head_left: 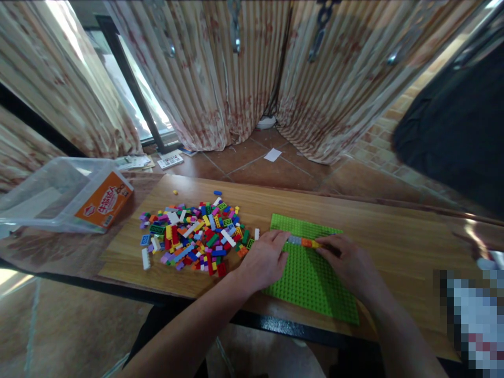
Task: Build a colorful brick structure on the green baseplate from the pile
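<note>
Head camera view shows the black edge of the table closest, with the long wooden table top just past it. On the wood lies a flat green plate with lots of little bumps. The left hand reaches over the left side of the plate, and its fingertips touch the left end of a short row of bricks. Those fingers are close together, but I cannot tell if they pinch the row or just press on it. The right hand holds the other end, the yellow one, between its thumb and finger, so its grip is narrow. The row is over the far part of the plate, pale blue-gray, then orange, then yellow. I cannot tell if it is stuck to the bumps. To the left of the plate is a big messy pile of bricks in red, blue, white, green, purple and more. A tiny blue brick sits just past the pile. Farther left is a clear box with an orange label. Behind the table, a white paper lies on the brown tile floor, and tall striped curtains with reddish flowers hang down.
</note>
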